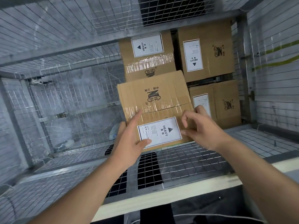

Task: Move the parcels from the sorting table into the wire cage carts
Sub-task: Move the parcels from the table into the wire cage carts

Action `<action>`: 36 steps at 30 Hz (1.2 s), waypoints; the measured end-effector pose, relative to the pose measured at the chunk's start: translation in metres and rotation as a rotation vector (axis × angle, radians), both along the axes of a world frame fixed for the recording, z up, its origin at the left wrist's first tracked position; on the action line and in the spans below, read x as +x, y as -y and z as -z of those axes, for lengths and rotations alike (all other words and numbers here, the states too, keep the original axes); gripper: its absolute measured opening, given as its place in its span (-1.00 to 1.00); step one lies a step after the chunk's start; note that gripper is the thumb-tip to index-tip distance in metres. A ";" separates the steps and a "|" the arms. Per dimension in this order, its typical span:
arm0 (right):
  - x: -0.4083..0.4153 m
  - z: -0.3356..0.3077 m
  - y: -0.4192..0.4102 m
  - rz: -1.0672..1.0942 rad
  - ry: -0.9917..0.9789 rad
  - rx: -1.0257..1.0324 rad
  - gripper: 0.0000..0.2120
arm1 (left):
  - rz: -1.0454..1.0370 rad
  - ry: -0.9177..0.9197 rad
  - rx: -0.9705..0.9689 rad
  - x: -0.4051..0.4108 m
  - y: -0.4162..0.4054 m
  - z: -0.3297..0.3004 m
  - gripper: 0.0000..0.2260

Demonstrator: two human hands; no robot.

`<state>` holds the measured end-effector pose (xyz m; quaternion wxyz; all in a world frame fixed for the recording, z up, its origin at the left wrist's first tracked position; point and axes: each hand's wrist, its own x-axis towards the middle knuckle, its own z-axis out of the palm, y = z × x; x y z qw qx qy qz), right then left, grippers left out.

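Four parcels (155, 101) in cage (64, 97) | both hands (bare) gripping nearest

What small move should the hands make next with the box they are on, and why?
Probably lower the near box into the wire cage cart beside the three stacked boxes. The left hand grips its near-left edge, the right hand rests at its right edge, and it sits tilted.
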<state>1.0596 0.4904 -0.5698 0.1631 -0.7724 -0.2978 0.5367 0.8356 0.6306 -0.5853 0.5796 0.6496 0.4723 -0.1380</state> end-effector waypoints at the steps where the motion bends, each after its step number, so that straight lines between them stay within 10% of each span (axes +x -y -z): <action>1: -0.002 0.002 0.001 -0.014 0.015 -0.016 -0.69 | 0.009 -0.009 -0.009 -0.002 0.001 0.003 -0.05; 12: -0.005 0.061 -0.019 -0.194 0.120 -0.305 0.21 | 0.144 -0.208 0.011 0.014 -0.014 0.069 0.03; 25: 0.009 0.142 -0.002 -0.250 0.105 -0.297 -0.28 | 0.131 -0.225 0.015 0.022 -0.007 0.126 -0.16; 36: 0.002 0.149 0.005 -0.275 0.018 -0.349 0.06 | 0.171 -0.249 0.008 0.017 0.006 0.139 -0.16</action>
